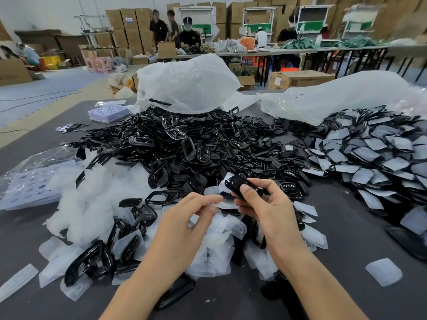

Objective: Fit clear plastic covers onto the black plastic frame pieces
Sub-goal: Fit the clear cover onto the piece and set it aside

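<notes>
Black frame piece [240, 184], head view: held off the desk [346, 229] just above centre of frame, pinched in the grip of the right hand [261, 204], thumb on its upper face and the other fingers curled beneath. Long axis runs roughly 10 to 4 o'clock, with the free end toward 10. Left hand [184, 218]: grip pressed together, thumb against fingertips, on a clear cover [223, 205]; the cover is thin and blurred, so its outline is uncertain. Key relation: the cover lies at about 7 o'clock of the frame piece, just beside it; contact cannot be confirmed. From the left grip the frame sits at 1 o'clock. The cover's long axis reads nearer 9 to 3, so my judgement is that it needs a slight turn to match the frame before seating. Both hands are close; the left carries the part that has to travel. Surroundings: heap of bare black frames [184, 144] at 12 o'clock, loose clear covers [92, 199] at 9 o'clock, a heap that looks already covered [381, 153] at 2 o'clock, and slack plastic bags [184, 84] behind. Writing: none legible. A carton [300, 79] at 1 o'clock bears print too small to read.
</notes>
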Demonstrator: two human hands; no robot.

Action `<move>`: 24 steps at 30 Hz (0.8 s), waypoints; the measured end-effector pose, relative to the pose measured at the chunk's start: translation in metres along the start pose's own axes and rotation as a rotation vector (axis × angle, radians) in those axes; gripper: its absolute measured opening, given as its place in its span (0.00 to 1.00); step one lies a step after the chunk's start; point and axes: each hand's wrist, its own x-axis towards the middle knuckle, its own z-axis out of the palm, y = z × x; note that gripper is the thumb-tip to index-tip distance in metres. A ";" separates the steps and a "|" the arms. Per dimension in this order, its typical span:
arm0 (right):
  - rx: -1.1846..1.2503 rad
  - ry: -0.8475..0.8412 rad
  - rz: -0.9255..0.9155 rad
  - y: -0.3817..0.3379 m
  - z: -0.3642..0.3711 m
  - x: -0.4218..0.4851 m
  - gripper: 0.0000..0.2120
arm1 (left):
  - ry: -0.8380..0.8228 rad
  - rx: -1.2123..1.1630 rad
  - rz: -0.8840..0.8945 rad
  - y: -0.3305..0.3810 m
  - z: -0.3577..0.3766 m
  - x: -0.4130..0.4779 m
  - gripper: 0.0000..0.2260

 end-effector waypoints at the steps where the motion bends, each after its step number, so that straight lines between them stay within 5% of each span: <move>1: 0.010 -0.019 0.012 0.000 0.001 -0.001 0.06 | -0.014 -0.005 0.003 0.001 0.000 0.000 0.10; 17: -0.082 -0.267 -0.030 0.001 0.014 -0.012 0.05 | 0.179 -0.212 -0.184 -0.005 0.012 0.000 0.05; 24: -0.080 -0.340 -0.068 0.000 0.013 -0.011 0.12 | 0.138 -0.307 -0.248 -0.008 0.005 0.005 0.05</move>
